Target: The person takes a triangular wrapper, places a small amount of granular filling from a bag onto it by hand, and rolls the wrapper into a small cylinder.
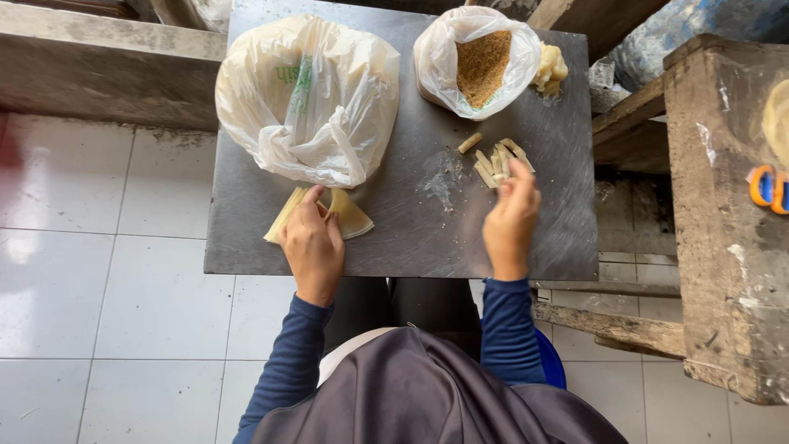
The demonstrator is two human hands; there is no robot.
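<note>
Left hand [313,242] presses yellow wrappers [352,215] — right hand [511,218] nears rolled pieces [496,159].

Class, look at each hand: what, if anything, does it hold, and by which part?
Left hand presses the pale wrapper sheets at their near edge; right hand grips nothing visible.

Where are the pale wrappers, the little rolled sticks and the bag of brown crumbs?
pale wrappers [355,219]: head view, right corner.
rolled sticks [496,158]: head view, middle of pile.
bag of brown crumbs [482,62]: head view, crumbs inside.
</note>
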